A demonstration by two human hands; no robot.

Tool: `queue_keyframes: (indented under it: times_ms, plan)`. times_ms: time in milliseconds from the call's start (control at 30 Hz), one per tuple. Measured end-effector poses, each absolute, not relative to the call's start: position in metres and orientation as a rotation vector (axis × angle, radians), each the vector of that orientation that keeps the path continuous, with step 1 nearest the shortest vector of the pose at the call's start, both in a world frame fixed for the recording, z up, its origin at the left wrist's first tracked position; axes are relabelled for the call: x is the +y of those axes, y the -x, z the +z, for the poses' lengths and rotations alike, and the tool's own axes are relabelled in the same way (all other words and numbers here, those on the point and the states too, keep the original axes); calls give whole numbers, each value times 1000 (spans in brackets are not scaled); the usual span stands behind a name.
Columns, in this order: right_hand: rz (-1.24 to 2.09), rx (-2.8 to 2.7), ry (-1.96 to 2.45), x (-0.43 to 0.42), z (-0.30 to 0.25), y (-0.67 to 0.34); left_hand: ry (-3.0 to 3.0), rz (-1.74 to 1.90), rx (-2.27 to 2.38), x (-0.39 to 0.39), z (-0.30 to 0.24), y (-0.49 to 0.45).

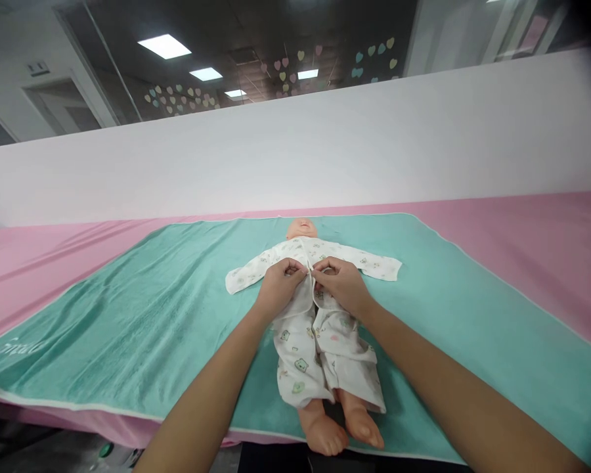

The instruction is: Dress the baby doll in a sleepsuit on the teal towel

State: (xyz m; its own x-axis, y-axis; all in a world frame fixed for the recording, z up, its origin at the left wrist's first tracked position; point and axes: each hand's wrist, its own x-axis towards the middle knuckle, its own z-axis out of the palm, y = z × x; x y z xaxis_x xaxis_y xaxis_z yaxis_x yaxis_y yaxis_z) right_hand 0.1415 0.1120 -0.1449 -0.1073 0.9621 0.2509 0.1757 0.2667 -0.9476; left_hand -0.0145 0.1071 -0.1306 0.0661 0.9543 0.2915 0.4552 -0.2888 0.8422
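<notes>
A baby doll point(303, 229) lies on its back on a teal towel point(152, 309), head away from me, bare feet point(339, 427) near the front edge. It wears a white printed romper point(320, 341) with its sleeves spread sideways. My left hand point(280, 284) and my right hand point(342, 281) meet at the doll's chest. Each hand pinches one edge of the romper's front opening, fingers closed on the fabric.
The towel covers a pink sheet point(532, 230) on a long table. A white partition point(325, 144) rises behind the table. The table's front edge runs just under the doll's feet, with dark floor below.
</notes>
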Motion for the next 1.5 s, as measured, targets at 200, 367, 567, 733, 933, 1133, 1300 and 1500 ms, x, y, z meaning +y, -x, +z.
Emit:
queue_keyframes:
  times_ms: [200,367,567,733,933,1133,1300,1500]
  plan:
    - [1026,-1451,1061,114,-146,-142,-1828,1199,1372,107,-131,14]
    - [1027,-1511,1065,112,-145,-143,-1779,1149,1378,107,-131,15]
    - [966,-1595,1028,113,-147,-143,-1804,1184,1402,106,-130,14]
    - [771,-1696,978,113,-148,-142,-1761,1191,1459,105,-129,13]
    - [645,-1767,954,111,-148,-142,-1788,1189,1486,105,-130,16]
    - [621,-1756,932,109,-148,-143,-1842,1187,1462,101,-129,15]
    - [1011,-1652,969,110,-145,-150,-1955,1155,1514,103,-134,13]
    - [1163,-1861,931,112,-134,-167,-1942,1190,1456,102,-134,12]
